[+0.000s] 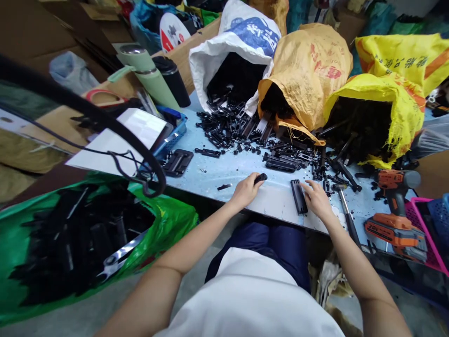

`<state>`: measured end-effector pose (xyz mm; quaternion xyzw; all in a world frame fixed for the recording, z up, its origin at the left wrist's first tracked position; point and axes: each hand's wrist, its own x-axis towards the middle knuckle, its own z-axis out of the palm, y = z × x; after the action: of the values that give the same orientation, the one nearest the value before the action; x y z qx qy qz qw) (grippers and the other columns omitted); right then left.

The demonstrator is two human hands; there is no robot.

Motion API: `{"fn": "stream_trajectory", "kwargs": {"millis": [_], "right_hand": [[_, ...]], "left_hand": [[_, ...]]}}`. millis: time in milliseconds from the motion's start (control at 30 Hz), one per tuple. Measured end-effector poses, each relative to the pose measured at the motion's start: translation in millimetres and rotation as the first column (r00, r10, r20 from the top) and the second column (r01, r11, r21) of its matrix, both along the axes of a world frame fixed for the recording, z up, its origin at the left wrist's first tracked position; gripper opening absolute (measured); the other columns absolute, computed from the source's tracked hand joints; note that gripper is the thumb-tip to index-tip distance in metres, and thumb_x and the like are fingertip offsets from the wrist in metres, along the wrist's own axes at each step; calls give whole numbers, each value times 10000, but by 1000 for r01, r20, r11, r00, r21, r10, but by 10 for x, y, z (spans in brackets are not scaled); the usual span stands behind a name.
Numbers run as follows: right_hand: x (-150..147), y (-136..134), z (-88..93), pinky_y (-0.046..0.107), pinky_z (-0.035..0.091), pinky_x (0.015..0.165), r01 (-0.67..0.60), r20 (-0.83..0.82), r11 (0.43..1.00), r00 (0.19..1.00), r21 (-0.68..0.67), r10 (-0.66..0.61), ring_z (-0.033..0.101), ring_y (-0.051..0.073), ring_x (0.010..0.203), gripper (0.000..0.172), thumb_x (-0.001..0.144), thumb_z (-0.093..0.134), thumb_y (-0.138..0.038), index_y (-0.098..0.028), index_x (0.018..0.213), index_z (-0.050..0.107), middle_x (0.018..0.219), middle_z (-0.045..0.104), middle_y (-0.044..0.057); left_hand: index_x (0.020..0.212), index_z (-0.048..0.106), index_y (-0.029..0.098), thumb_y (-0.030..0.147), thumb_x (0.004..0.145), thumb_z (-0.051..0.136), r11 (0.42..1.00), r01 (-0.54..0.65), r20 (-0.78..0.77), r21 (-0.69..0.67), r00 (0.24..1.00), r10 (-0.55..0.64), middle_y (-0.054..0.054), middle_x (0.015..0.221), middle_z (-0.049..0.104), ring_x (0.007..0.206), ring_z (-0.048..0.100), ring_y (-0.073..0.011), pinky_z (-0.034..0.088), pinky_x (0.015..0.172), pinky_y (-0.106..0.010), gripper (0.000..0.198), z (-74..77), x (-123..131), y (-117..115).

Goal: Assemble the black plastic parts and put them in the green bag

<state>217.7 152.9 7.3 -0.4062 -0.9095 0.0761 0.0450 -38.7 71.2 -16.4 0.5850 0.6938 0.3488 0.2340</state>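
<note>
My left hand is closed around a small black part with a rounded end, held just over the front of the blue bench. To its left lies a short dark strip. My right hand has its fingers apart beside a flat black plastic piece with slots at one end. The fingertips are at the right edge of that piece; whether they touch it I cannot tell. Right of this hand lies a hammer with a dark handle.
Black parts spill from a white sack, an orange sack and a yellow sack along the back. An orange cordless drill stands right. A green bag of black parts is left, below a black cable.
</note>
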Motion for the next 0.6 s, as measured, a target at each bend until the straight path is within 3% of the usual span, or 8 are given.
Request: {"fn": "stream_trajectory", "kwargs": {"millis": [67,133,200,267,333,433,500,600], "right_hand": [[-80,-16,-62,407,440,810,238,28,971,971,9,-238,514,281,983,483,814,480,-405,-174,1237,501,1091,555,149],[-205,-29,-116,408,440,800,333,15,942,943,-45,-332,529,287,953,527,816,452,-463,-136,1226,504,1020,576,160],[-330,-62,-152,402,432,833,285,-144,948,942,-145,-305,537,263,958,472,859,366,-437,-143,1191,529,1017,583,146],[-430,-130,-172,375,445,827,181,-396,944,873,-277,-284,554,223,935,469,890,273,-437,-176,1185,529,1008,593,110],[-501,-222,-176,338,480,729,85,-562,894,750,-440,-348,577,188,818,509,895,228,-488,-199,1196,518,933,608,73],[-556,-342,-150,287,477,566,-34,-609,783,650,-621,-454,539,137,599,580,865,265,-572,-185,1228,501,790,603,36],[-548,-368,-109,270,476,554,-94,-628,770,645,-631,-435,515,110,554,601,845,309,-596,-185,1241,496,797,603,28],[-464,-319,-22,278,492,600,-145,-639,830,712,-538,-290,518,97,557,587,835,360,-584,-198,1257,491,875,608,41]], "left_hand": [[1053,568,190,277,888,401,1000,2,76,-4,997,-2,-56,955,657,899,613,-197,477,805,-320,251,16,204,-12],[1041,594,185,258,895,380,999,7,151,32,989,-11,-57,974,656,925,605,-187,473,831,-313,269,13,368,-15],[1042,608,181,252,886,404,997,8,223,76,975,-25,-60,994,646,926,603,-179,480,825,-303,267,4,480,-19],[1069,607,179,256,881,421,994,8,285,110,958,-40,-61,983,638,888,608,-169,492,792,-291,276,3,549,-32],[1098,601,174,261,881,428,990,6,324,144,945,-53,-62,952,632,846,609,-159,494,770,-281,291,21,592,-53],[1121,597,161,272,871,459,979,11,316,206,946,-77,-63,896,621,825,598,-156,487,771,-274,307,80,631,-88],[1128,596,156,277,865,475,972,14,266,236,961,-79,-62,867,610,824,588,-160,482,773,-275,314,131,638,-113],[1137,595,166,281,870,465,973,27,168,230,983,-67,-44,814,588,785,575,-154,480,743,-267,318,200,623,-159]]}}
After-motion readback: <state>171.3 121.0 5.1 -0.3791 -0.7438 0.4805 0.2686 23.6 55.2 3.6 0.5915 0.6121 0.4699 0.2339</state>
